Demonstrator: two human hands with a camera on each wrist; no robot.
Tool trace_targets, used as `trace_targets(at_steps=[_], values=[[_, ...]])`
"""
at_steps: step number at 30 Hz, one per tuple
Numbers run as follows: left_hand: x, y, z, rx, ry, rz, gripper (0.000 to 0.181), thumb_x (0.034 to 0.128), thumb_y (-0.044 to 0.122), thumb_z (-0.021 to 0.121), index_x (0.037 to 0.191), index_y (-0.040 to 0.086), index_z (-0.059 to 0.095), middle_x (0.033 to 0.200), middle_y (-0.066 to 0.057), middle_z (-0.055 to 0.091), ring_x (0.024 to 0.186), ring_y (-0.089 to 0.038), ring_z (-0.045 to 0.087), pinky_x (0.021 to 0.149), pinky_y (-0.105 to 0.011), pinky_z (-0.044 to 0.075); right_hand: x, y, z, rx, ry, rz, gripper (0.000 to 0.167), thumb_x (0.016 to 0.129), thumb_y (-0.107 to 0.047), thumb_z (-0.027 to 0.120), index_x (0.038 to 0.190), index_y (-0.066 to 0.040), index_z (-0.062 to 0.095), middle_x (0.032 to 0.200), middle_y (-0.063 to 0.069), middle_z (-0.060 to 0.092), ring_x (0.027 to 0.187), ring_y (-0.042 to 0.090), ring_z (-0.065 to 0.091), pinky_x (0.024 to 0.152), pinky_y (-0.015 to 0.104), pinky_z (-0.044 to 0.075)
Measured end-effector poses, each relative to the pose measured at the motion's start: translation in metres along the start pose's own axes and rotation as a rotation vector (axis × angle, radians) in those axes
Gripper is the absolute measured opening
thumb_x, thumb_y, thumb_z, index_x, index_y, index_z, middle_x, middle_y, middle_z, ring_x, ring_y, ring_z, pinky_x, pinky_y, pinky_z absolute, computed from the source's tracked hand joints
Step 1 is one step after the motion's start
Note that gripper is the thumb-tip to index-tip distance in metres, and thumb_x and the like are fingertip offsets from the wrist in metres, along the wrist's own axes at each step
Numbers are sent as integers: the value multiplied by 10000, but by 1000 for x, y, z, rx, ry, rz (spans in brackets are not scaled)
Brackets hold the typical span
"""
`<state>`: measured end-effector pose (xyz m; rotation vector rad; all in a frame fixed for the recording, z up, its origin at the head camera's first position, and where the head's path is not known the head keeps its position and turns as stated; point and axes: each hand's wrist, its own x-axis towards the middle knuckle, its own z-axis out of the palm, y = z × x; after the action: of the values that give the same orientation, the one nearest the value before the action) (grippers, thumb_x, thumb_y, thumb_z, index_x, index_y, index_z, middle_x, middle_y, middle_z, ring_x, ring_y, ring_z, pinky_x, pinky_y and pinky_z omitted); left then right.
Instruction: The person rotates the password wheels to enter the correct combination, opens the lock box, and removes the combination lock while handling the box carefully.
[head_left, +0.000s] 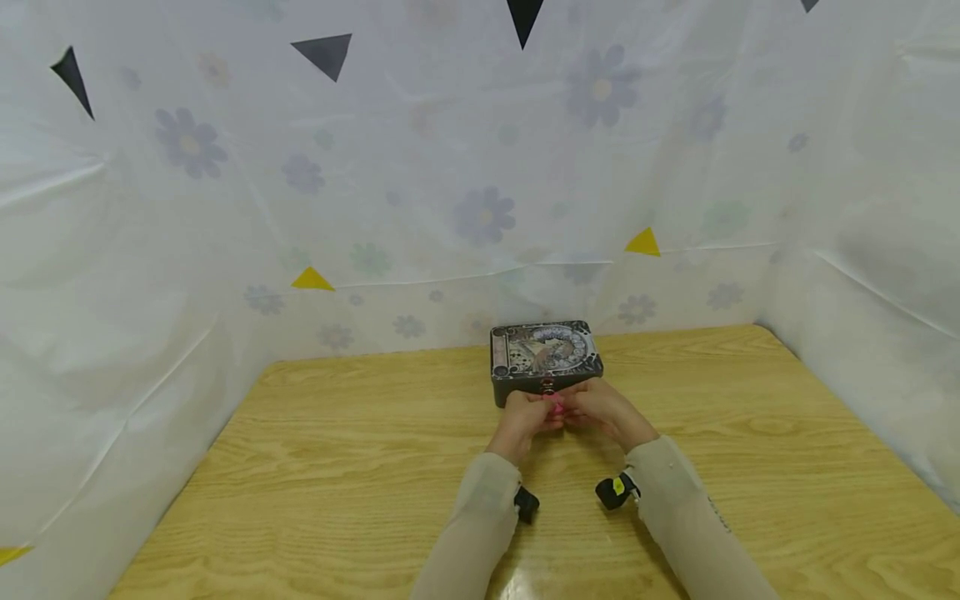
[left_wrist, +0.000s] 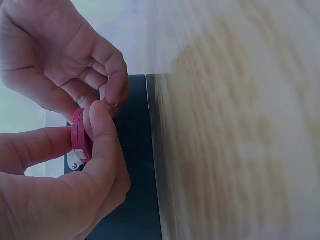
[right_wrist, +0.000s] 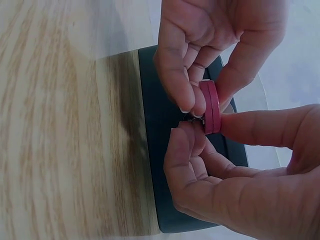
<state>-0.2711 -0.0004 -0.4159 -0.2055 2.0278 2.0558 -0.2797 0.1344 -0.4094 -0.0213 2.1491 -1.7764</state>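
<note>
A small pink padlock [head_left: 557,403] is at the front of a dark tin box [head_left: 543,348] with a patterned lid, which is closed. My left hand [head_left: 521,421] pinches the padlock between thumb and fingers. From the other side, my right hand [head_left: 598,408] also pinches it. In the left wrist view the padlock [left_wrist: 79,134] shows a silver button on its edge and a bit of metal below. The right wrist view has thumbs and fingertips on both faces of the padlock [right_wrist: 212,107]. Fingers hide most of the box's clasp [head_left: 547,386].
The box stands near the back edge of a wood-grain table [head_left: 360,450]. A white flowered sheet [head_left: 420,167] hangs behind and at both sides. Wrist cameras [head_left: 615,492] are strapped under both sleeves.
</note>
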Motion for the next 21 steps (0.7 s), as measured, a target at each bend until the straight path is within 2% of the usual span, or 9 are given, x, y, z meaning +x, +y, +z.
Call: trace_targets(at_steps=[3,8,11,21], values=[[1,0,0,-2,0,-1,171,915,-56,537,1016,-161,628,812,-149,669,647,-140,641,709,-305,592,0,0,0,2,4,4,371,961,17,450,1267,226,438,1076,220,630,823,140,628,834,349,555],[2,-2,-1,-10,4,2,164,912,-55,544,1008,-157,628,796,-155,675,635,-132,634,688,-296,593,1,1,1,26,10,7,341,970,-38,467,1204,207,500,874,75,643,729,109,616,748,293,562],[3,-2,-1,-12,6,-6,165,918,-50,543,1012,-153,631,786,-144,673,635,-127,629,678,-285,592,1,1,1,40,19,14,319,978,-68,480,1162,187,536,799,41,636,684,107,611,715,283,562],[3,-1,-1,5,15,-19,170,933,-31,539,1024,-143,629,822,-150,674,668,-135,648,687,-281,590,-4,-1,0,28,6,-8,354,963,-43,486,1203,218,490,893,75,638,744,118,610,743,284,556]])
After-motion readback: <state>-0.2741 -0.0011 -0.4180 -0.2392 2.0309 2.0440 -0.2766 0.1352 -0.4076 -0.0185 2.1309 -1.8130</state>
